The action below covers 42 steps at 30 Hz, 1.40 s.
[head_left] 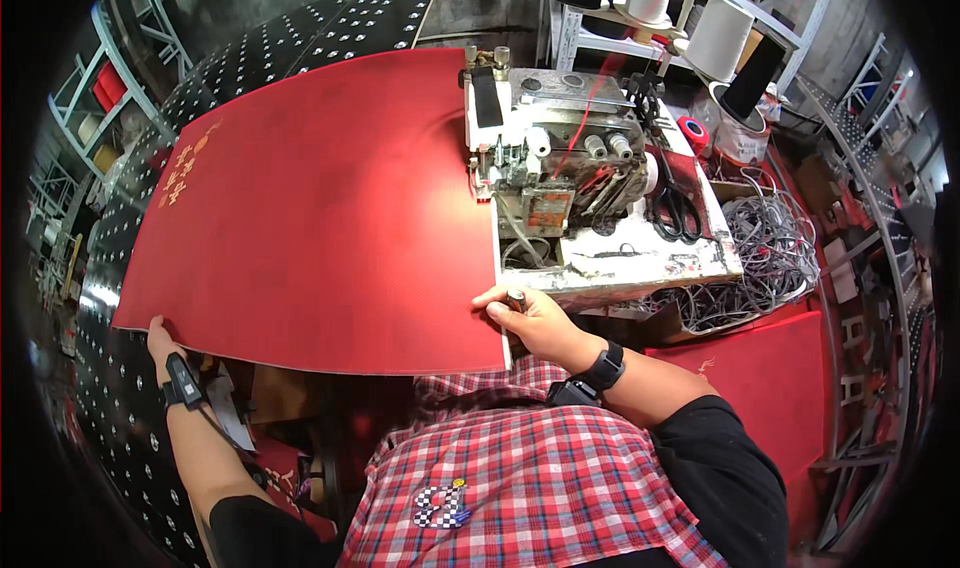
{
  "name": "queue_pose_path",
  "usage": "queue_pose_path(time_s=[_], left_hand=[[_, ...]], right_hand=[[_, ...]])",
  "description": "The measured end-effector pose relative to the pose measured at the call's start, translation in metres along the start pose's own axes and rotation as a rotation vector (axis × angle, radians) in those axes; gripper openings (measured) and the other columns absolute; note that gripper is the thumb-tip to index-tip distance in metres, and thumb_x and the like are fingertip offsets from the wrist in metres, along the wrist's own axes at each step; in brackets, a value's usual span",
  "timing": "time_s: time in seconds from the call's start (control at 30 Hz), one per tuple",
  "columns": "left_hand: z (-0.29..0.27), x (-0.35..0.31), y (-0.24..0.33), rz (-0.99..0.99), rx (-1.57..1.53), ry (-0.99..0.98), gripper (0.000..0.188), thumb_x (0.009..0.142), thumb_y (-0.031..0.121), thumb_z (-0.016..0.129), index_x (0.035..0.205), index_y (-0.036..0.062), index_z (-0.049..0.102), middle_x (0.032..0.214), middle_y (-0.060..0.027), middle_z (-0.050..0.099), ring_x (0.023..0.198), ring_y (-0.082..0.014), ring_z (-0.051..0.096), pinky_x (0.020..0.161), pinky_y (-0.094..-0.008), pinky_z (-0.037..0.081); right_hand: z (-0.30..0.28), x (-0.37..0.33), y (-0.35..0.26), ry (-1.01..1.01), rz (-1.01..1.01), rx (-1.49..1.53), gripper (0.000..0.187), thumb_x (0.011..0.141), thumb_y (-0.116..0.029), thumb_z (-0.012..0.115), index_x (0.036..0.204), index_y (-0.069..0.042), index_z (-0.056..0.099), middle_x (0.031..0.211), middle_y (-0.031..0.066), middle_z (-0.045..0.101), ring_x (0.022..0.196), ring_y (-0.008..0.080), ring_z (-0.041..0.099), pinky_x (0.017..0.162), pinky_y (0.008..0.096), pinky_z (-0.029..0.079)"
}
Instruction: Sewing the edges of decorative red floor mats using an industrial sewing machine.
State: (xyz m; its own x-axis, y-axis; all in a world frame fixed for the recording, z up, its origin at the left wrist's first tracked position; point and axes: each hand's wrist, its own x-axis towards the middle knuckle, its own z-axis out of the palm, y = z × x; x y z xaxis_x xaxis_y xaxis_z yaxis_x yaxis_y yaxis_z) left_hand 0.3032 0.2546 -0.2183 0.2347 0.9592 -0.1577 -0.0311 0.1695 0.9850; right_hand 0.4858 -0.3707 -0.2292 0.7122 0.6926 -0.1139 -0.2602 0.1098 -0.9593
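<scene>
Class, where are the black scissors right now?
In the head view, the scissors lie right of centre on the white table, between the sewing machine and the tangled grey cord.

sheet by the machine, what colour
The sheet is red with gold markings near its left edge, best seen in the head view.

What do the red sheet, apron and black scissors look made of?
Sheet: matte, coated fabric or thin matting, perhaps; soft sheen, smooth spread, thin edge. Backing hidden.
Apron: woven cloth, likely cotton or a blend; dull plaid, soft creases.
Scissors: handles smooth black, plastic or coated metal; can't tell which.
</scene>
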Motion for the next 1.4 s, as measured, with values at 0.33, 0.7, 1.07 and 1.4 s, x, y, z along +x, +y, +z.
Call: queue_pose_path(time_s=[0.33, 0.7, 1.07, 1.4], left_hand=[[0.038, 0.123, -0.013, 0.603, 1.212, -0.077, 0.036, 0.086, 0.025, 0.038, 0.105, -0.0014, 0.054, 0.094, -0.0228, 0.059, 0.091, -0.0325, 0.055, 0.077, -0.0375, 0.042], [0.106, 0.142, -0.005, 0.544, 1.372, -0.062, 0.053, 0.088, 0.042, 0.03, 0.102, -0.002, 0.058, 0.102, -0.0309, 0.054, 0.102, -0.0413, 0.05, 0.084, -0.0429, 0.037], [0.1, 0.165, -0.003, 0.364, 1.19, -0.065, 0.06, 0.088, 0.047, 0.032, 0.097, -0.0052, 0.059, 0.099, -0.0267, 0.058, 0.1, -0.0338, 0.054, 0.083, -0.0383, 0.039], [0.102, 0.113, 0.003, 0.492, 1.364, 0.087, 0.064, 0.086, 0.051, 0.03, 0.098, -0.0048, 0.059, 0.101, -0.0255, 0.058, 0.104, -0.0377, 0.05, 0.086, -0.0409, 0.037]], right_hand=[[-0.038, -0.001, 0.008, 0.379, -0.17, -0.075, 0.017, 0.09, -0.022, 0.05, 0.093, -0.007, 0.058, 0.066, -0.0037, 0.048, 0.053, 0.0043, 0.041, 0.05, 0.0181, 0.034], [-0.067, 0.005, 0.002, 0.602, -0.154, -0.175, 0.017, 0.089, -0.021, 0.051, 0.092, -0.005, 0.058, 0.069, -0.0043, 0.049, 0.056, 0.0021, 0.04, 0.05, 0.017, 0.034], [-0.049, 0.008, 0.0, 0.494, -0.216, -0.213, 0.018, 0.09, -0.023, 0.051, 0.093, -0.006, 0.058, 0.07, -0.0023, 0.052, 0.054, 0.0027, 0.041, 0.048, 0.0164, 0.033], [-0.03, 0.011, -0.02, 0.416, -0.177, -0.235, 0.018, 0.09, -0.018, 0.051, 0.1, -0.005, 0.058, 0.073, -0.0026, 0.053, 0.063, 0.0034, 0.043, 0.056, 0.0183, 0.037]])
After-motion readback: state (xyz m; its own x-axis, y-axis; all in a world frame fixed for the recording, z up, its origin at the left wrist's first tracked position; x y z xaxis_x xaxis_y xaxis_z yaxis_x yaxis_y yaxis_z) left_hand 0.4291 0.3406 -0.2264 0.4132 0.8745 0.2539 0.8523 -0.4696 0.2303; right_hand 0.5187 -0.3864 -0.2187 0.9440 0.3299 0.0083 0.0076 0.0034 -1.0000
